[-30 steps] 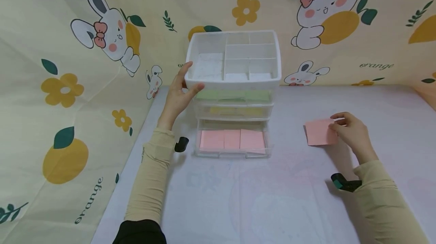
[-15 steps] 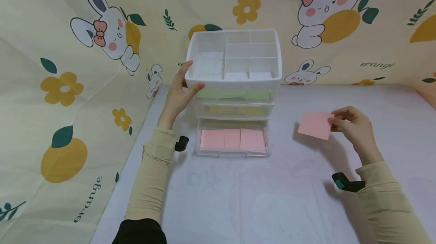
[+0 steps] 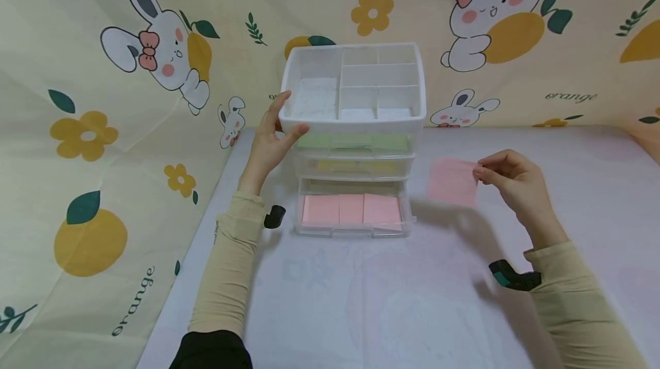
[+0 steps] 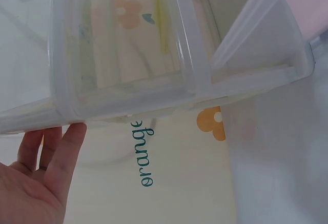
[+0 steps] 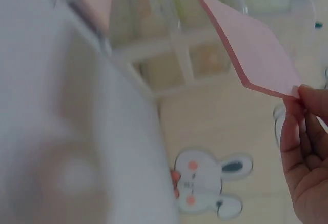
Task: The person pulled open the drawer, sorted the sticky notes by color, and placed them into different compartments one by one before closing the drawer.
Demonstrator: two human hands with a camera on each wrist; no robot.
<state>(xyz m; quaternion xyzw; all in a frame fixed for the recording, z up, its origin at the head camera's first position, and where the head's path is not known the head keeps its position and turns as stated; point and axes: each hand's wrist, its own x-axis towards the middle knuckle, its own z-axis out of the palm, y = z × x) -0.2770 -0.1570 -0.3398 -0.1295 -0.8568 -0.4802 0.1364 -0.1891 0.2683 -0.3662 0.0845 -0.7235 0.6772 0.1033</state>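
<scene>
A white storage box (image 3: pixel 356 126) with clear drawers stands on the table, its top divided into compartments. My left hand (image 3: pixel 265 154) rests on its upper left corner, thumb on the front rim; in the left wrist view its fairly straight fingers (image 4: pixel 66 152) touch the box's side. The bottom drawer (image 3: pixel 353 230) is pulled out and holds pink sticky note pads (image 3: pixel 325 210). Right of the box, my right hand (image 3: pixel 518 191) pinches another pink sticky note pad (image 3: pixel 452 181) by its edge, above the table. The right wrist view shows this pad's thickness.
Above the pulled-out drawer, a drawer with green contents (image 3: pixel 356 143) and one with yellow contents (image 3: pixel 358 167) are pushed in. A patterned cloth (image 3: pixel 319 2) hangs behind and to the left of the white table (image 3: pixel 371 300).
My right hand has lifted the pink sticky note pad from the table and carried it left, closer to the box. My left hand has stayed on the box's corner.
</scene>
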